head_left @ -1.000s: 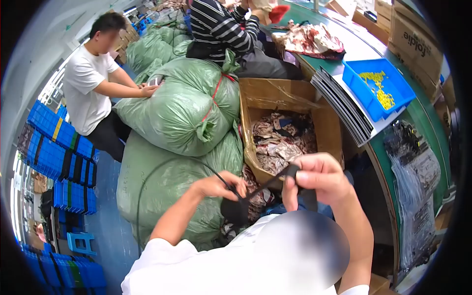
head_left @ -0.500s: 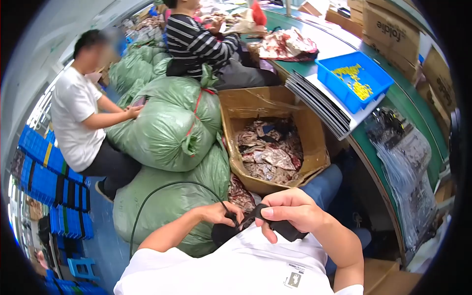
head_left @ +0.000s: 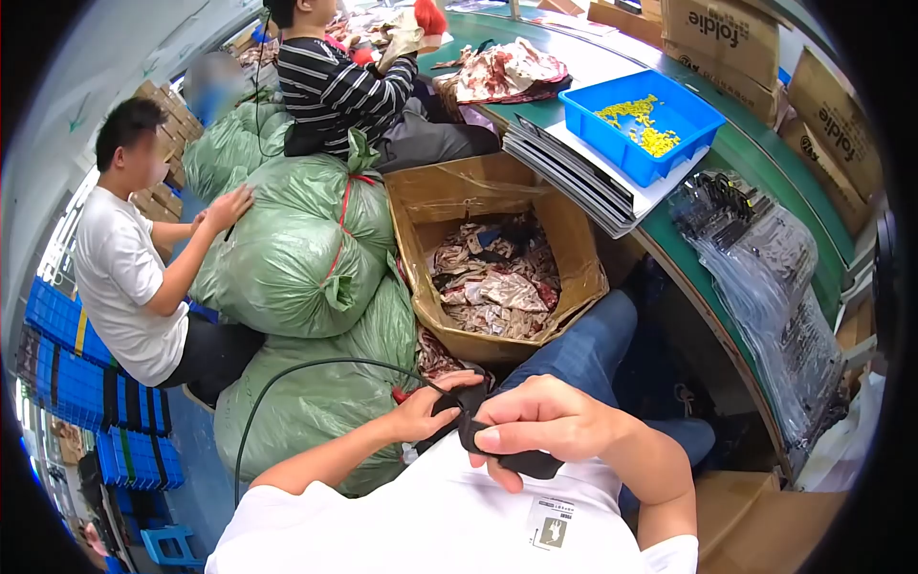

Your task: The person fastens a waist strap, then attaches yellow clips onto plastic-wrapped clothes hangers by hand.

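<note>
**Black strap pinched between two hands, short of the carton**

The strap is held on the wearer's side of the carton, its long axis slanted across the body. It is gripped near one end by the right hand, thumb against fingers, and by the left hand, fingers curled nearly closed. The carton is flanked by a green sack at left and a jeans-clad leg at near right.

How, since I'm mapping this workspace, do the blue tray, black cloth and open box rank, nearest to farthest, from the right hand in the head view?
1. Black cloth: held in the right hand.
2. Open box: ahead of the hand.
3. Blue tray: farther ahead, to the right.
</note>
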`<control>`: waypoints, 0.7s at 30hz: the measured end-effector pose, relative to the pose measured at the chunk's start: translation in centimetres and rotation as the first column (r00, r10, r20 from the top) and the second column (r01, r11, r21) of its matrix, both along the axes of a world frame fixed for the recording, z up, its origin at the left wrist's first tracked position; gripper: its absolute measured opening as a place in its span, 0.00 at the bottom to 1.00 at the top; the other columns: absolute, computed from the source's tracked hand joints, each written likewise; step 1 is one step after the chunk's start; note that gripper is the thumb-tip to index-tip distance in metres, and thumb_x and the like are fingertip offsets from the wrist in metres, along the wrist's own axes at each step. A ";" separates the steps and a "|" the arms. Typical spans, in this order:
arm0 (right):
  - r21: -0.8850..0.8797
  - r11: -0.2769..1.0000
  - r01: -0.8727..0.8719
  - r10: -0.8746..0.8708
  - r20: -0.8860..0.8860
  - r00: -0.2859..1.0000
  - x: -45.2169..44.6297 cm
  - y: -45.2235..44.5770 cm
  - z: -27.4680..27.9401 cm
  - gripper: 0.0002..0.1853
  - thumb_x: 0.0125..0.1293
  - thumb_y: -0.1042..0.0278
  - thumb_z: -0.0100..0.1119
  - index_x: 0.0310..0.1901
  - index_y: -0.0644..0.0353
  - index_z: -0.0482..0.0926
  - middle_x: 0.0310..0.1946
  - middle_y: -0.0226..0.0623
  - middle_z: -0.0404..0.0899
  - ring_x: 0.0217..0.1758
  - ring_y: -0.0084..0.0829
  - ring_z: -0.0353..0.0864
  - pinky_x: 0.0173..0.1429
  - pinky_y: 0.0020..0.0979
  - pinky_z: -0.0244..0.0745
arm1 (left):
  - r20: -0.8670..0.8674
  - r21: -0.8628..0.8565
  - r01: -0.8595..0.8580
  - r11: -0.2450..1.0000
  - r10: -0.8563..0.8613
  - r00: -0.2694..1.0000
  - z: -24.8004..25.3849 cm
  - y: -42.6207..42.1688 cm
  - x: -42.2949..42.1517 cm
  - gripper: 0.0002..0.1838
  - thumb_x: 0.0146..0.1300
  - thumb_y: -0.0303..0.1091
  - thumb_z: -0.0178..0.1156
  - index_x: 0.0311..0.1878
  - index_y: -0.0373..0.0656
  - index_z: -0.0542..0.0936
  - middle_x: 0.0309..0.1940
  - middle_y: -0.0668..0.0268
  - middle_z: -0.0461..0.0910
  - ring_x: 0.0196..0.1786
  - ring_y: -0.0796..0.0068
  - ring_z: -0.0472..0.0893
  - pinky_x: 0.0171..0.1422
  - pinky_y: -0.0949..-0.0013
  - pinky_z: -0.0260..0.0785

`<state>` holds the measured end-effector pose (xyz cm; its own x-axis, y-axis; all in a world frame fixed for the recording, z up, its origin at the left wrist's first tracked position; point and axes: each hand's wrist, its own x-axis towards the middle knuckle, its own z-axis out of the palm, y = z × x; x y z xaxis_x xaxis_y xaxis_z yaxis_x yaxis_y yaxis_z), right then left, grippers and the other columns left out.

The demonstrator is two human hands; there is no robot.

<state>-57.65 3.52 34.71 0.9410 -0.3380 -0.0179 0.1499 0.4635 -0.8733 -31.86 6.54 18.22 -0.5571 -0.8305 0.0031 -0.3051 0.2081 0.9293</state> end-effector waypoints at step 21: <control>-0.147 0.940 0.308 -0.323 -0.091 0.942 -5.0 1.9 0.5 0.10 0.70 0.72 0.52 0.32 0.67 0.79 0.17 0.35 0.77 0.16 0.22 0.71 0.23 0.18 0.62 | -0.112 -0.609 0.003 0.793 -0.090 0.990 13.1 -1.0 -9.5 0.11 0.57 0.23 0.60 0.44 0.36 0.76 0.35 0.61 0.80 0.31 0.62 0.75 0.33 0.67 0.68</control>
<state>-62.62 5.43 35.22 0.7801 -0.6233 -0.0536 0.1680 0.2912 -0.9418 -41.34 5.57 31.33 -0.5535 -0.6070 0.5702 -0.1681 0.7520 0.6374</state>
